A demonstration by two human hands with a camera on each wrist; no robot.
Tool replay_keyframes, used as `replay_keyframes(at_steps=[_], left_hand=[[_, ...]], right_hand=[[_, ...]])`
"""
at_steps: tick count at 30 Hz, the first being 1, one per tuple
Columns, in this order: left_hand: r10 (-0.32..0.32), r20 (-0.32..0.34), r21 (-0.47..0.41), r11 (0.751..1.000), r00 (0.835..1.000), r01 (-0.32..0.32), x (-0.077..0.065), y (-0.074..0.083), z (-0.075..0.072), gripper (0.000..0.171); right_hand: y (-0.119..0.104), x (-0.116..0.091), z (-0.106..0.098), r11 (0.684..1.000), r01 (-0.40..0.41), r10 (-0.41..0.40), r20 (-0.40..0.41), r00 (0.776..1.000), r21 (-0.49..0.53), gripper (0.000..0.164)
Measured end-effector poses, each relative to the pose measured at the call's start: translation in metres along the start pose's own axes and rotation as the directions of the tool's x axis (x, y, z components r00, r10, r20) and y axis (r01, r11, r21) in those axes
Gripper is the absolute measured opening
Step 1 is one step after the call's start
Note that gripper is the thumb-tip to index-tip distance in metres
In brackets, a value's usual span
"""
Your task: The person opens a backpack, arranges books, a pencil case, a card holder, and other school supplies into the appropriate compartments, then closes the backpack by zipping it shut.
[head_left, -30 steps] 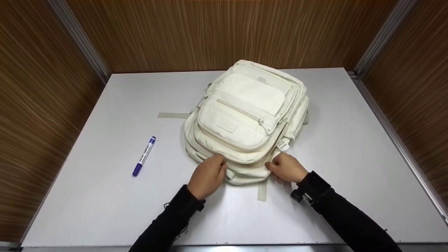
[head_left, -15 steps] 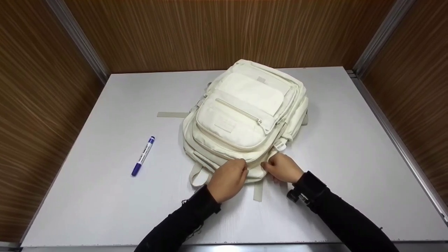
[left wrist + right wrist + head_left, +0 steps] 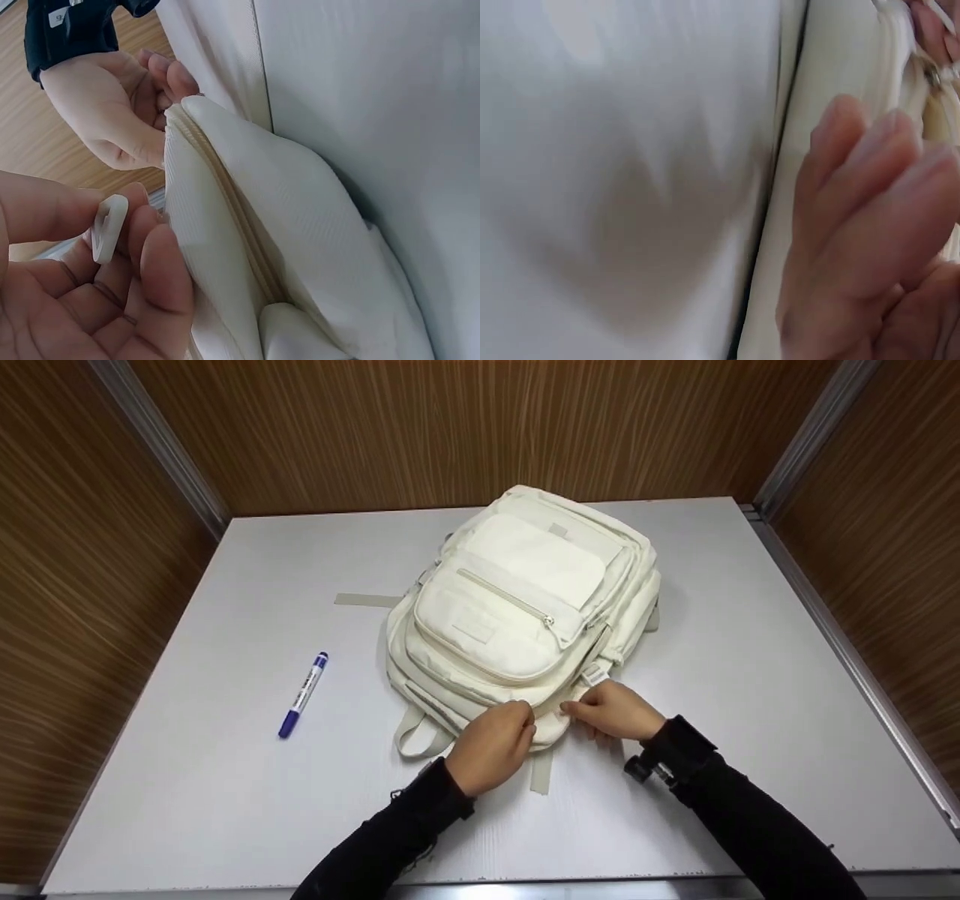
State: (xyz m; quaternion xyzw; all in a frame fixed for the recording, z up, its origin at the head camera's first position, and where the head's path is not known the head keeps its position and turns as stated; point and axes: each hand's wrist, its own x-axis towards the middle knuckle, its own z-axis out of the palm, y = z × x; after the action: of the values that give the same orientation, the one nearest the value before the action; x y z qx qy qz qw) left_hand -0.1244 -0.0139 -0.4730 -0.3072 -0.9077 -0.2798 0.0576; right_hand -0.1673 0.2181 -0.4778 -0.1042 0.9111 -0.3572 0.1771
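Observation:
A cream backpack lies on the white table, its front pockets facing up. My left hand is at its near edge. In the left wrist view, that hand pinches a white zipper pull between thumb and fingers, beside the bag's zipper. A metal slider shows at the upper right of the right wrist view. My right hand is at the bag's near right corner, thumb and forefinger pinching the fabric. Its other fingers are bent against the bag's side.
A blue-and-white marker lies left of the backpack. Straps stick out from under the bag, among them a loop at its near left. Wood-grain panels stand around the back and sides of the table.
My left hand has moved right along the backpack's near edge, toward the right hand, uncovering the strap loop. The right hand has stayed at the corner, shifting only slightly.

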Motion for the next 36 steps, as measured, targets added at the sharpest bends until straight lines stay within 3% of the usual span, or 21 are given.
replay_keyframes(at_steps=[5,9,16,22,29,36], left_hand=[[0.011,-0.017,-0.023,1.0,1.0,-0.011,-0.002,-0.003,0.0,0.009],[-0.003,-0.036,-0.046,0.999,0.999,0.002,-0.003,-0.005,-0.001,0.01],[-0.033,-0.031,-0.112,0.993,0.999,0.03,-0.003,-0.008,-0.003,0.011],[-0.018,-0.031,-0.123,0.992,0.999,0.014,-0.005,-0.01,0.0,0.01],[-0.027,-0.064,-0.141,0.99,0.998,0.018,-0.007,-0.016,0.004,0.009],[-0.072,-0.107,-0.137,0.989,0.992,0.057,-0.005,-0.029,0.003,0.007]], right_hand=[[0.013,-0.002,-0.029,0.997,-0.032,0.034,-0.023,0.999,0.071,0.052],[0.022,0.001,-0.056,0.991,-0.075,0.087,-0.103,0.991,0.113,0.054],[0.035,0.021,-0.09,0.97,-0.143,0.194,-0.276,0.941,0.197,0.052],[0.044,0.041,-0.096,0.952,-0.169,0.249,-0.327,0.912,0.254,0.047],[0.049,0.049,-0.092,0.946,-0.142,0.237,-0.321,0.917,0.293,0.033],[0.048,0.042,-0.087,0.958,-0.14,0.221,-0.329,0.918,0.252,0.033]])
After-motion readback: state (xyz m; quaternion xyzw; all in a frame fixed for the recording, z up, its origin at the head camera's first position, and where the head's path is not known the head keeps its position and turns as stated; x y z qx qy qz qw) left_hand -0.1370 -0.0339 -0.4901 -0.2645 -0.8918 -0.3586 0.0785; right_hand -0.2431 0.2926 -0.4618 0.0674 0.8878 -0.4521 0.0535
